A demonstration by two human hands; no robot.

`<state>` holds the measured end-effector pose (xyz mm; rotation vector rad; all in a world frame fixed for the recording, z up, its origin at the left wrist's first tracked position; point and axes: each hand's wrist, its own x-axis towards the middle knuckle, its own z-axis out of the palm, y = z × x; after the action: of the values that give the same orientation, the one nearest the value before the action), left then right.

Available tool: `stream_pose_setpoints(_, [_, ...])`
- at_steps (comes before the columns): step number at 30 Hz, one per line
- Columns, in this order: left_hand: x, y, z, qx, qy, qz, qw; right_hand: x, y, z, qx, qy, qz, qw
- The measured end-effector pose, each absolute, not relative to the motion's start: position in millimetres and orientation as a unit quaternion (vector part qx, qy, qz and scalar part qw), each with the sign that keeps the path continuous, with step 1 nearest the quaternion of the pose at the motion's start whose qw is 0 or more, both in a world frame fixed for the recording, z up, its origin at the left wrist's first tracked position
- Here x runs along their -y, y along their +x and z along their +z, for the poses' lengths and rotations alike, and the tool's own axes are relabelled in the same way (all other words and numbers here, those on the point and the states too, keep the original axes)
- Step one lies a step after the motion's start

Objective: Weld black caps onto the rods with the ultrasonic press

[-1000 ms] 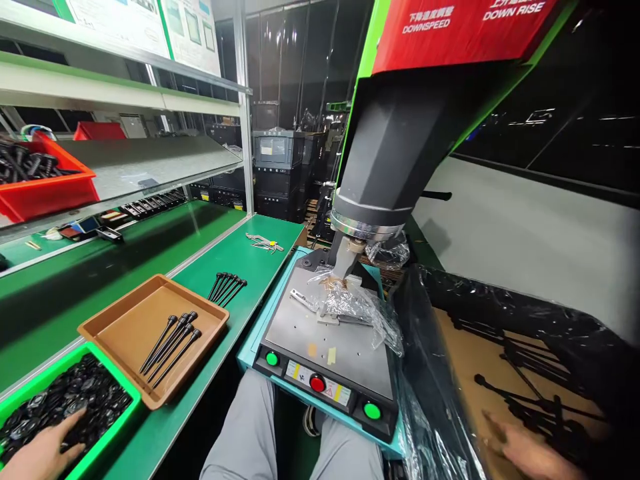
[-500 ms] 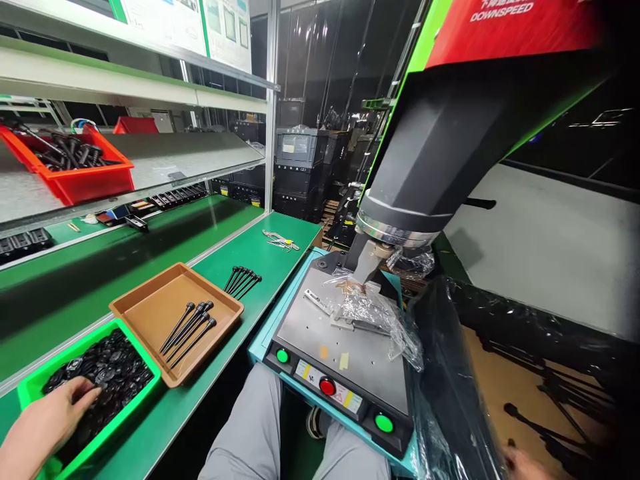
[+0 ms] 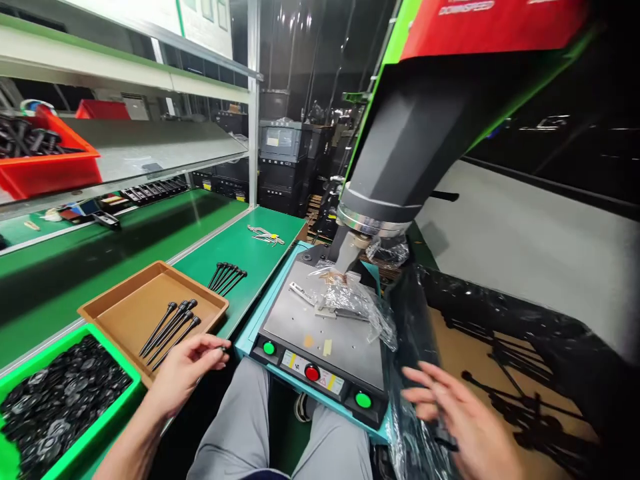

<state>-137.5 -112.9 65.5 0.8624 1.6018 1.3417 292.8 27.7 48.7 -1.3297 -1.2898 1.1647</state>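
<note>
My left hand [image 3: 186, 365] hovers over the front corner of the brown tray [image 3: 123, 307], its fingertips pinched on a small black part [image 3: 223, 348]. Several black rods [image 3: 170, 328] lie in that tray. The green bin [image 3: 107, 417] of small black parts sits left of my forearm. My right hand [image 3: 463, 417] is in the air between the welding machine's control panel [image 3: 313, 373] and the plastic-lined box [image 3: 505, 347] of black rods. Its fingers are stretched apart and smeared. A short dark piece shows under the palm; whether it is held is unclear.
The machine's dark horn [image 3: 350, 250] stands over a metal plate [image 3: 320, 320] with crumpled clear plastic [image 3: 350, 300]. More rods [image 3: 226, 277] and a metal tool [image 3: 265, 235] lie on the green bench. A red bin [image 3: 45, 170] sits on the shelf. My knees are below.
My left hand left the green bin and came right to the tray corner, pinching a small part. My right hand rose out of the rod box toward the machine.
</note>
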Motion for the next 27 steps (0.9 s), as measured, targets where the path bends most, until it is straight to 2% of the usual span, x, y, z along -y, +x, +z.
stream_pose_setpoints(2, [91.1, -112.1, 57.1, -0.562, 0.32, 0.57, 0.506, -6.4, 244.4, 44.5, 0.471, -0.472, 0.607, 0.432])
stream_pose_setpoints(5, [70.3, -84.3, 46.9, -0.479, 0.277, 0.589, 0.59, 15.9, 187.1, 30.0, 0.453, -0.394, 0.69, 0.404])
stream_pose_setpoints(8, [61.3, -70.4, 42.6, -0.448, 0.258, 0.607, 0.603, 28.3, 156.1, 16.3, 0.568, -0.391, 0.645, 0.329])
stream_pose_setpoints(10, [59.4, -66.9, 42.4, -0.437, 0.25, 0.63, 0.592, 33.0, 145.5, 12.9, 0.681, -0.396, 0.545, 0.288])
stream_pose_setpoints(12, [59.8, -66.0, 43.0, -0.427, 0.243, 0.647, 0.583, 35.3, 138.7, 14.1, 0.764, -0.391, 0.428, 0.282])
stream_pose_setpoints(14, [61.7, -66.3, 42.9, -0.425, 0.245, 0.652, 0.578, 36.0, 133.6, 17.5, 0.802, -0.377, 0.362, 0.288])
stream_pose_setpoints(18, [66.3, -68.7, 39.1, -0.448, 0.284, 0.638, 0.559, 35.2, 127.1, 23.3, 0.821, -0.348, 0.373, 0.257])
stream_pose_setpoints(23, [61.0, -73.0, 33.5, -0.449, 0.312, 0.62, 0.563, 32.0, 127.1, 21.3, 0.813, -0.346, 0.387, 0.264])
stream_pose_setpoints(27, [65.0, -71.8, 37.0, -0.439, 0.308, 0.636, 0.555, 40.6, 123.7, 9.3, 0.756, -0.334, 0.504, 0.252])
